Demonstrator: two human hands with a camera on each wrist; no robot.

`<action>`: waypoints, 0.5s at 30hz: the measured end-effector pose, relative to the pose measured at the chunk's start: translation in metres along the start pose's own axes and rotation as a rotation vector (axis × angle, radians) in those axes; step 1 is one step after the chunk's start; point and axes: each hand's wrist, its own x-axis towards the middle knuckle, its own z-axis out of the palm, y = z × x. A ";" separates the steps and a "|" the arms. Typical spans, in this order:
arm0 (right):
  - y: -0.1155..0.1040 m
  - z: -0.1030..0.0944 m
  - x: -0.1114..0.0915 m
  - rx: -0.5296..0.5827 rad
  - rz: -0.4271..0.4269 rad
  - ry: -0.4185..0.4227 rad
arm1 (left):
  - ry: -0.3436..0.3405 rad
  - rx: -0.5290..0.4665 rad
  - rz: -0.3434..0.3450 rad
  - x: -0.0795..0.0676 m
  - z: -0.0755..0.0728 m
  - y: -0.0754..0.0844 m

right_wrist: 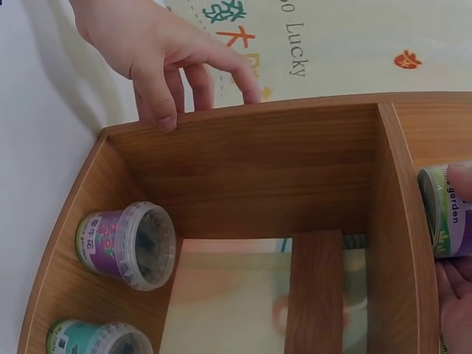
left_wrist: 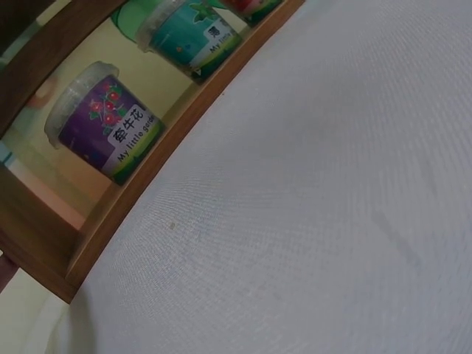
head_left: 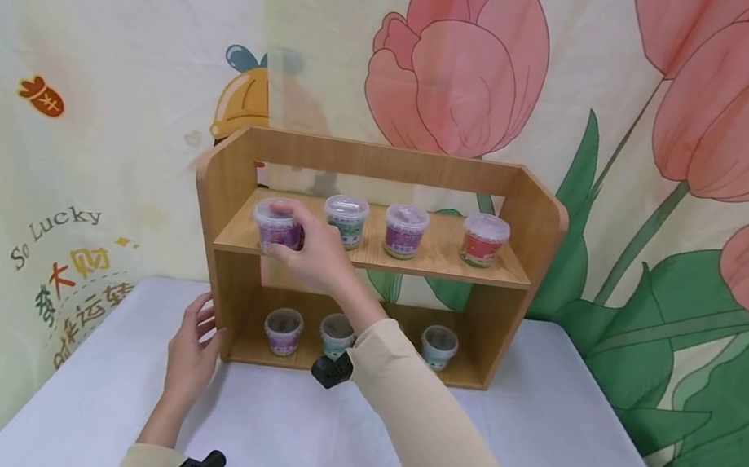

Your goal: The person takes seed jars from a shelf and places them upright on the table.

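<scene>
My right hand (head_left: pixel 315 250) grips a small lidded plastic cup with a purple label (head_left: pixel 277 230) at the left end of the upper shelf. In the right wrist view part of that cup (right_wrist: pixel 446 210) shows at the shelf board's edge, with fingers on it; whether its base touches the board I cannot tell. The wooden two-tier shelf rack (head_left: pixel 369 266) stands on the table. Low on the rack's left side panel, my left hand (head_left: pixel 195 348) touches the wood, its thumb near the front edge and its fingers spread along the outside (right_wrist: pixel 173 55).
Along the upper shelf stand a green-labelled cup (head_left: pixel 345 220), a purple cup (head_left: pixel 405 232) and a red cup (head_left: pixel 485 240). Below are a purple cup (head_left: pixel 283 332), teal cups (head_left: pixel 439 348) and a partly visible red cup (left_wrist: pixel 254 9). White cloth (head_left: pixel 338 451) covers the table; a printed curtain hangs behind.
</scene>
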 end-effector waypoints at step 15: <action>-0.005 -0.004 -0.013 0.028 -0.003 0.004 | -0.019 -0.003 -0.021 -0.001 -0.001 0.004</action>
